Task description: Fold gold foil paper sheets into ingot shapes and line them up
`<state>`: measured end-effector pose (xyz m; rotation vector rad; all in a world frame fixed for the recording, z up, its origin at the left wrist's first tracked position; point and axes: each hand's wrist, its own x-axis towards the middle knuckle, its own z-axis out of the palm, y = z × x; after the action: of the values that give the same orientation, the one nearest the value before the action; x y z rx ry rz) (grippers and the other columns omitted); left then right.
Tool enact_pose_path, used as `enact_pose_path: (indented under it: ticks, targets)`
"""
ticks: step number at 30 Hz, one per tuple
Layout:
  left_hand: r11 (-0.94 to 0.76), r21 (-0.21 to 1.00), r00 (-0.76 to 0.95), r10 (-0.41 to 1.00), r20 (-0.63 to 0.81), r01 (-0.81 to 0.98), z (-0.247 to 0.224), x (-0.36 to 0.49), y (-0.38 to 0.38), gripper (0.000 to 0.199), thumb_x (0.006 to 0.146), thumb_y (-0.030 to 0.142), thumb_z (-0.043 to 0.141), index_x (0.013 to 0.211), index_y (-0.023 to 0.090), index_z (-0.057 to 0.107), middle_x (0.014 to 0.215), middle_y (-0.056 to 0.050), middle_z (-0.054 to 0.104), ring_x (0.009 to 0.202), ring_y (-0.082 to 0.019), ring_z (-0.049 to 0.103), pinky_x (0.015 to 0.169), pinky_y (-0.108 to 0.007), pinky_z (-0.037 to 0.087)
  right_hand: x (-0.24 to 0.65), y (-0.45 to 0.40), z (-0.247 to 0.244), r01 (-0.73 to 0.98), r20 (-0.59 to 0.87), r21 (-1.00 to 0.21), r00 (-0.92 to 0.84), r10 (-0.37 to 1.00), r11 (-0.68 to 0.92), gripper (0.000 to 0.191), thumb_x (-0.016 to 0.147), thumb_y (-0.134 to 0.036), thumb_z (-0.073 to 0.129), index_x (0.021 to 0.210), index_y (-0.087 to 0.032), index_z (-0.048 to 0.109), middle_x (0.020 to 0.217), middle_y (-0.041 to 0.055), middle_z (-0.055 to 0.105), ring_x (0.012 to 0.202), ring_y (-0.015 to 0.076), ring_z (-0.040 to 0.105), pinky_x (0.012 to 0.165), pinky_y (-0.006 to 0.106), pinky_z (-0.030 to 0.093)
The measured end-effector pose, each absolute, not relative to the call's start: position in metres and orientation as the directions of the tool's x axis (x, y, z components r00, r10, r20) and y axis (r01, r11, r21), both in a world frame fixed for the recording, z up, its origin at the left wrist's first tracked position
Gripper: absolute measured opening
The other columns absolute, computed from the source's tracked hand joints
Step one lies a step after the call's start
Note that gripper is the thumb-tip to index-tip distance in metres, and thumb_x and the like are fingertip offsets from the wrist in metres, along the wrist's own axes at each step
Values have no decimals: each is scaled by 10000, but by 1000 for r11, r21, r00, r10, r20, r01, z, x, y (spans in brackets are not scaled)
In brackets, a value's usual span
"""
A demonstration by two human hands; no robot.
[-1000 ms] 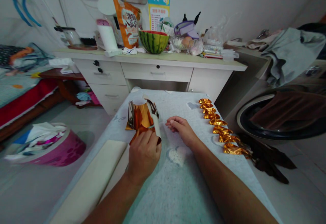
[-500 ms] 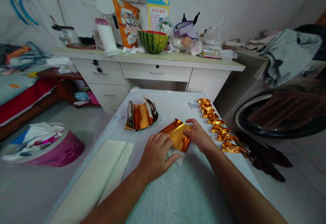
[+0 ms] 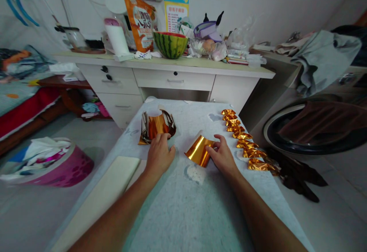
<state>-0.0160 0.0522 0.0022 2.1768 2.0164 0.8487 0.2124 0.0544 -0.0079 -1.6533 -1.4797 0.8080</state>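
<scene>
My right hand (image 3: 222, 152) pinches the right edge of a curled gold foil sheet (image 3: 200, 151) above the middle of the cloth-covered table (image 3: 183, 213). At the near edge of a stack of curved gold foil sheets (image 3: 156, 126) is my left hand (image 3: 159, 153), its fingertips on or just in front of the stack and its thumb apart. Whether it grips a sheet cannot be made out. Folded gold foil pieces (image 3: 245, 143) form a row along the table's right side. Folded pale cloth or paper (image 3: 114, 183) lies at the left.
Behind the table is a white desk (image 3: 174, 80) with a cut watermelon (image 3: 171, 44) and an orange bag (image 3: 141, 24) on it. A pink basket (image 3: 71, 168) stands on the floor at the left, and a washing machine (image 3: 271, 129) at the right.
My left hand has let go of the foil sheet and moved left and forward to the stack. The sheet, still in my right hand, has curled upward.
</scene>
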Motion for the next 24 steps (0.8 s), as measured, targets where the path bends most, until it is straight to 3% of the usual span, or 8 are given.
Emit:
enact_pose_path:
  ticks: [4,7,13,24]
  targets:
    - [-144,277,26,920,392,950,2,-10,45,236,763,179,574,997,152,582,1005,-110,567,1000,-272,555,896,-395,459,211,51,-6,548,58,-836,103,993,-8,598,762,-356,575,1287,-174,355,852,9,623,641,156,577,626,287,452]
    - [-170,269,82,947,311,948,-2,-6,43,120,804,161,515,889,168,600,903,-76,583,910,-235,579,840,-347,473,208,48,-5,586,71,-810,71,995,16,611,760,-338,573,1301,-178,342,865,12,626,629,148,570,603,273,436]
    - [-161,227,80,942,326,961,-13,-7,53,330,804,171,516,1120,95,578,1058,-135,610,1050,-270,546,954,-394,426,204,46,-9,653,90,-756,26,996,52,617,767,-319,556,1322,-169,330,797,1,619,620,155,564,556,252,389]
    - [-148,213,75,946,315,966,-18,-10,68,314,800,211,527,1075,74,588,1093,-162,596,1077,-298,529,979,-415,417,206,45,-13,670,143,-738,27,989,88,568,777,-309,516,1304,-160,365,742,-10,594,602,151,541,533,236,358]
